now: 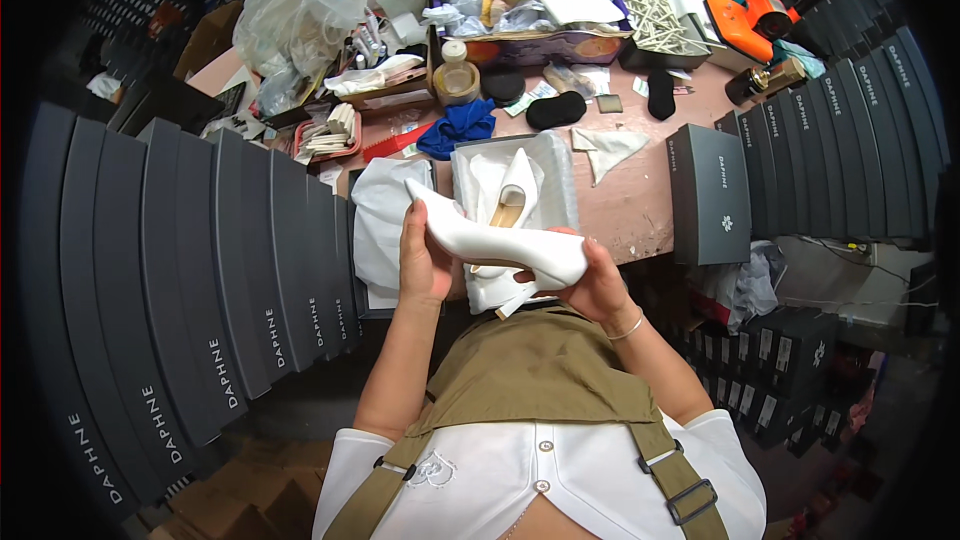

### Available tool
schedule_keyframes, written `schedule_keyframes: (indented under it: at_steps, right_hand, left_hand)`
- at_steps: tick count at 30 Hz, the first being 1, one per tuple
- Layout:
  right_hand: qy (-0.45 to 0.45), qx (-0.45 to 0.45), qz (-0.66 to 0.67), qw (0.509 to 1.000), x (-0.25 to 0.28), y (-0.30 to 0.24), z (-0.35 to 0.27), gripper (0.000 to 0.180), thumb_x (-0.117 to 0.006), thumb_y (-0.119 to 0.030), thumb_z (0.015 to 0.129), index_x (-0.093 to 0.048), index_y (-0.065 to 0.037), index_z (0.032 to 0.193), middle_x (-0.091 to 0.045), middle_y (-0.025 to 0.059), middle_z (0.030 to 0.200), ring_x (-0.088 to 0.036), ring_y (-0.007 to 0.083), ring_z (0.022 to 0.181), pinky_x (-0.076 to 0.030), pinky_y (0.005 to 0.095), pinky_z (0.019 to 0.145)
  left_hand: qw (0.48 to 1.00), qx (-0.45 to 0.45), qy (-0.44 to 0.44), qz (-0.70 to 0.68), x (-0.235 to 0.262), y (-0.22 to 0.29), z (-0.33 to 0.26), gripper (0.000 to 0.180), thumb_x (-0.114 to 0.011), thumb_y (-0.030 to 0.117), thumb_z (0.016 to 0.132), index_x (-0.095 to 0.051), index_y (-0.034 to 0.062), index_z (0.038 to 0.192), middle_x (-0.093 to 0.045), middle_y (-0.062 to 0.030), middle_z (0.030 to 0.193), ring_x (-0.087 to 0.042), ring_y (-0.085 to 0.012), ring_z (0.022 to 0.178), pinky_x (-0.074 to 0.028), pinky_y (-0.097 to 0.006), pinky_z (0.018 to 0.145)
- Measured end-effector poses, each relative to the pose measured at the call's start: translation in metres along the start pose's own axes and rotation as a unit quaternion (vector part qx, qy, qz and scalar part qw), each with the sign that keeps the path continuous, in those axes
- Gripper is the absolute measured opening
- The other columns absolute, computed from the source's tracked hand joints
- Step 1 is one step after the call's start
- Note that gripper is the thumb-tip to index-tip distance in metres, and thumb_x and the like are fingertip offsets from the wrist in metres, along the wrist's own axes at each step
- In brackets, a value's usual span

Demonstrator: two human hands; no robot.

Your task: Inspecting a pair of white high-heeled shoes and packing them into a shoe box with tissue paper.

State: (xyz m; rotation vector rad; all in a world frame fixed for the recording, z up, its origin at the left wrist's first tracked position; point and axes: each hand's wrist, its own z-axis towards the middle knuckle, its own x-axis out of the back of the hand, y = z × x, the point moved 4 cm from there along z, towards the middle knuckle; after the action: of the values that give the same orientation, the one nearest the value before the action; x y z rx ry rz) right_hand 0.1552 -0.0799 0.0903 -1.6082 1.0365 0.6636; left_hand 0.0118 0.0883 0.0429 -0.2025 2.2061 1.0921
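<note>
While I'm turning the white high-heeled shoe point(495, 240) sideways over the open shoebox point(560, 185), my left hand point(422, 265) is gripping its toe end; my right hand point(590, 285) is cradling the heel, keeping it level above its mate point(512, 195).

light: bright, even overhead | shadows: soft | edges: strong fisheye bending, dark corners | focus: sharp centre

A white high-heeled shoe point(495, 242), dark grey boxes point(200, 270), a blue cloth point(457, 127), an olive apron point(535, 370).
</note>
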Motion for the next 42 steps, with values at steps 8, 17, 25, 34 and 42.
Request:
schedule_keyframes:
  at_steps: [8, 17, 25, 34, 42]
  right_hand:
    - [0.002, -0.013, 0.0, 1.0, 0.016, 0.009, 0.004, 0.076, -0.018, -0.065, 0.094, -0.037, -0.005, 0.138, -0.051, 0.0211, 0.129, -0.061, 0.0427, 0.102, -0.052, 0.0527, 0.085]
    - [0.018, -0.015, -0.038, 0.999, 0.016, 0.011, 0.003, 0.077, -0.016, -0.068, 0.092, -0.042, -0.006, 0.131, -0.055, 0.0198, 0.124, -0.064, 0.0401, 0.097, -0.057, 0.045, 0.076]
    - [0.029, -0.008, -0.023, 0.999, 0.019, 0.014, 0.0, 0.068, -0.025, -0.062, 0.095, -0.045, -0.005, 0.126, -0.055, 0.0239, 0.123, -0.062, 0.0438, 0.098, -0.051, 0.0518, 0.085]
    - [0.015, 0.012, 0.006, 1.0, 0.032, 0.011, -0.003, 0.063, -0.034, -0.058, 0.093, -0.048, -0.004, 0.122, -0.052, 0.0235, 0.129, -0.059, 0.0403, 0.105, -0.049, 0.0518, 0.089]
    - [-0.01, -0.056, -0.278, 0.959, 0.025, -0.003, -0.022, 0.072, -0.064, -0.038, 0.083, -0.038, -0.002, 0.14, -0.045, 0.0155, 0.138, -0.046, 0.0231, 0.125, -0.036, 0.0347, 0.104]
  left_hand:
    - [0.999, 0.005, 0.041, 0.0, 0.004, 0.002, -0.01, 0.046, -0.056, 0.051, 0.09, -0.055, 0.0101, 0.111, -0.06, -0.0061, 0.102, -0.06, -0.0197, 0.094, -0.045, -0.035, 0.089]
    - [0.998, 0.028, 0.051, -0.023, 0.007, 0.002, -0.013, 0.049, -0.051, 0.048, 0.092, -0.052, 0.0022, 0.108, -0.061, -0.011, 0.096, -0.061, -0.0241, 0.091, -0.049, -0.039, 0.087]
    - [0.999, 0.028, 0.031, -0.026, 0.008, 0.003, -0.019, 0.053, -0.05, 0.05, 0.091, -0.052, 0.0003, 0.108, -0.061, -0.0134, 0.096, -0.062, -0.0271, 0.092, -0.05, -0.041, 0.087]
    - [0.998, -0.029, -0.019, -0.045, -0.008, 0.012, -0.028, 0.045, -0.039, 0.052, 0.097, -0.05, 0.0077, 0.102, -0.063, -0.0131, 0.09, -0.064, -0.0286, 0.085, -0.053, -0.041, 0.078]
    - [0.994, -0.044, -0.067, -0.073, -0.025, 0.006, -0.022, 0.047, -0.032, 0.051, 0.099, -0.052, 0.0087, 0.101, -0.064, -0.012, 0.092, -0.064, -0.0278, 0.088, -0.052, -0.042, 0.085]
